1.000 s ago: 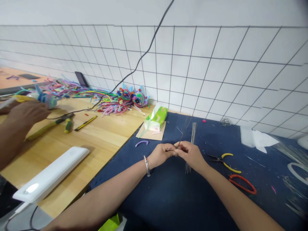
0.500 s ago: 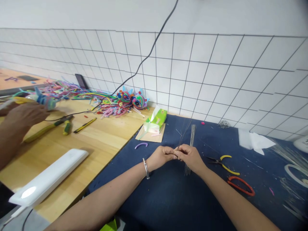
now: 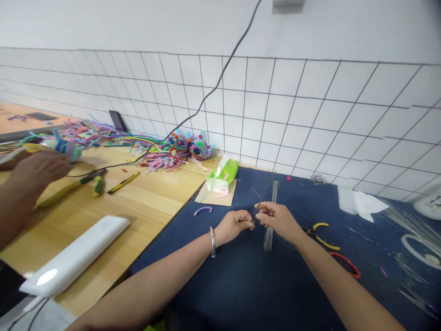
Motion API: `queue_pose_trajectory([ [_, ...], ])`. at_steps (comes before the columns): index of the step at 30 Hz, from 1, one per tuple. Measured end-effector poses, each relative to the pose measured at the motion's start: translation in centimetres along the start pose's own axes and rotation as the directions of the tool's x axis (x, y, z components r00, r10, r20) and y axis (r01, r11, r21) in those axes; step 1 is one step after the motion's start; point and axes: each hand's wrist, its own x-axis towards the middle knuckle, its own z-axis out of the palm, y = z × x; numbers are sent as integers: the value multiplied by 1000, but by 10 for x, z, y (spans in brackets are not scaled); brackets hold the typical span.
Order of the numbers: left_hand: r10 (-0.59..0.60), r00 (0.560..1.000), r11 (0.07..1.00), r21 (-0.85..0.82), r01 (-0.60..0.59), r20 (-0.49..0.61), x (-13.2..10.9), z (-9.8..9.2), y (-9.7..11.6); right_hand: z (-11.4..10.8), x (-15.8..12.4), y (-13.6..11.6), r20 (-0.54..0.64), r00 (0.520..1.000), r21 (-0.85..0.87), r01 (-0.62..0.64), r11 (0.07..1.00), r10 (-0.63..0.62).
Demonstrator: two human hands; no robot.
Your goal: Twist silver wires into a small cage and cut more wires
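Observation:
My left hand (image 3: 237, 226) is closed in a pinch on the lower ends of a few thin dark wires (image 3: 265, 189), which slant up and away to the right. Close beside it, my right hand (image 3: 277, 220) has its thumb and forefinger at the same wires, bent in a loose pinch; the exact contact is too small to make out. Under the right hand lies a bundle of straight grey wires (image 3: 268, 239) on the dark blue mat (image 3: 255, 280). Yellow-handled pliers (image 3: 322, 235) lie right of that hand, partly behind my forearm.
A tissue pack (image 3: 223, 175) sits on cardboard behind my hands, near a purple curved piece (image 3: 203, 210). A red-handled tool (image 3: 349, 264) and loose wires (image 3: 413, 225) lie right. On the wooden table are a white lamp (image 3: 76, 255), a cutter (image 3: 124, 182) and another person's hand (image 3: 37, 170).
My hands have drawn slightly apart, and the right hand's fingers have loosened and spread a little. The whole view has shifted slightly.

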Motion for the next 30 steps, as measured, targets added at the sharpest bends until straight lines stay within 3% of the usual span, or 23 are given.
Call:
queue_pose_trajectory([
  [5, 13, 1000, 1000, -5, -13, 2, 0, 2, 0, -15, -4, -6, -35, 999, -57, 0, 998, -2],
  [8, 16, 1000, 1000, 6, -16, -4, -1, 2, 0, -6, -5, -6, -24, 999, -142, 27, 989, -31],
  [16, 24, 996, 998, 54, -19, -91, -3, 4, 0, 15, -3, -13, -63, 963, -309, 231, 923, -262],
  [30, -19, 997, 993, 111, 27, -70, 1, 1, 0, 17, 2, -7, -38, 963, -320, 241, 916, -266],
])
